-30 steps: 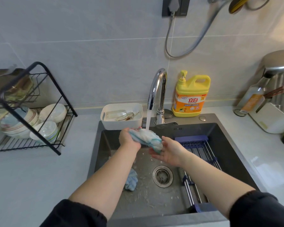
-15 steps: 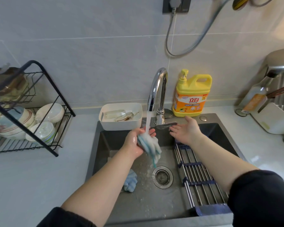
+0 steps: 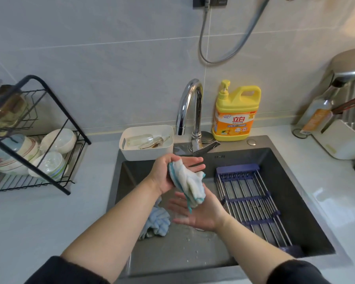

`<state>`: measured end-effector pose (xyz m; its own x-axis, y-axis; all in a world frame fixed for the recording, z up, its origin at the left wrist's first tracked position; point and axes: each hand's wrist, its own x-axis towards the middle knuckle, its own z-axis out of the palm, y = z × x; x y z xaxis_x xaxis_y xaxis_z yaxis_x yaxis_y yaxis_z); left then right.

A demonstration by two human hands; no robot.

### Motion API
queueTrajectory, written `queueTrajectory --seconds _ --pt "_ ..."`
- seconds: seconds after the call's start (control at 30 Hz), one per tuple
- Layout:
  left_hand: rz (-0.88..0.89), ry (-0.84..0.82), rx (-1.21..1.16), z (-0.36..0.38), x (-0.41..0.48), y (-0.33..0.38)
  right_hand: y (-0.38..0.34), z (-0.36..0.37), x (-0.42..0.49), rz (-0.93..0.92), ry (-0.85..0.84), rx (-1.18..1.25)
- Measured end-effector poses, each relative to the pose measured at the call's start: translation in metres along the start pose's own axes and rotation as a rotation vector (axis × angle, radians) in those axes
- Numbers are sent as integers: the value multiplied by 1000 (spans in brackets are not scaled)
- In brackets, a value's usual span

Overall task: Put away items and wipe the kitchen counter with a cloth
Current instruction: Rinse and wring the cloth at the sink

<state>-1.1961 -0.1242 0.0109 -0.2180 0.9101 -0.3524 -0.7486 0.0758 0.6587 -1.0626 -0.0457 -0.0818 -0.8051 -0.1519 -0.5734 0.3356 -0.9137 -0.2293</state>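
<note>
head view: left hand (image 3: 167, 174) holds the white cloth (image 3: 186, 182) over the sink (image 3: 291, 191), a bit in front of the faucet (image 3: 190, 107). the cloth's upper end sits bunched in the palm. two fingertips (image 3: 196, 161) stick out almost straight past it, toward the back rim. can't see how the thumb clamps it. the cloth is white with teal edging, wrinkled, hanging down and toward the near side.

right hand (image 3: 199, 215) is below it, palm up, fingers flat and spread, gripping nothing. the cloth's lower tip touches this palm near the base of the fingers.

both hands are over the sink's middle, left one nearer the back rim, right one nearer the front.

a blue striped cloth (image 3: 158, 222) lies crumpled on the sink floor toward the left wall, partly under the left forearm. a steel-rod drain rack (image 3: 252, 203) with purple ends spans the sink's right half, back to front.

a white tub (image 3: 148, 151) sits on the sink's rear left corner, clear items lying inside. a yellow dish soap bottle (image 3: 237, 113) stands behind the back rim, just right of the faucet.

counter (image 3: 49, 212): a black wire dish rack (image 3: 49, 124) with stacked bowls (image 3: 49, 160) stands at the left edge. a glass bottle (image 3: 318, 113) and a white utensil holder (image 3: 344, 142) stand at the right rear. a grey hose (image 3: 205, 48) loops on the wall tiles above.
</note>
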Motion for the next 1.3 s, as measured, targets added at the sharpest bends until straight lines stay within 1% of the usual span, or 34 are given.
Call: queueTrajectory --seconds 0.03,0.07,0.13,0.2,0.27,0.3,0.33,0.4,0.47,0.57,0.63,0.67,0.73,0.8,0.87,0.93,1.07,1.17,1.23,1.3 --pt "-36 -34 37 0 -1 0 7 12 -5 -8 -108 20" --pt "-69 -54 76 -1 -1 -1 4 15 -3 -15 -160 118" --pt "-87 -82 191 -3 -2 0 -2 17 -11 -24 -249 67" --pt "-69 -107 390 -4 -2 4 -7 16 -17 -29 -269 -98" --pt "-48 -140 595 -2 -2 7 -12 15 -18 -44 -320 -391" --pt "-34 -153 652 0 -3 7 -14 16 -17 -51 -319 -517" --pt "-14 -148 681 1 -3 6 -16 19 -17 -37 -316 -586" --pt "41 -64 695 3 -3 1 -17 31 -17 3 -231 -711" --pt "115 72 600 2 0 -7 -16 41 -16 -20 -96 -834" --pt "182 300 388 1 7 -17 -13 51 -16 -80 197 -1022" --pt "189 433 303 2 11 -23 -12 58 -15 -180 389 -1269" --pt "194 487 273 4 12 -25 -11 60 -14 -246 446 -1409" --pt "206 590 219 6 16 -27 -11 64 -10 -331 493 -1682" --pt "202 708 155 6 20 -28 -10 65 -4 -367 526 -1833" --pt "196 804 86 4 22 -30 -8 63 1 -386 588 -1891" --pt "179 860 -3 7 21 -28 -5 61 5 -396 650 -1920" --pt "78 964 -130 4 20 -27 -2 62 6 -402 714 -2035" --pt "89 946 -275 -2 20 -27 -6 63 5 -402 719 -2081" --pt "135 901 -313 -5 17 -25 -9 65 3 -407 681 -1981" --pt "181 836 -295 -6 14 -21 -10 66 2 -428 620 -1761"
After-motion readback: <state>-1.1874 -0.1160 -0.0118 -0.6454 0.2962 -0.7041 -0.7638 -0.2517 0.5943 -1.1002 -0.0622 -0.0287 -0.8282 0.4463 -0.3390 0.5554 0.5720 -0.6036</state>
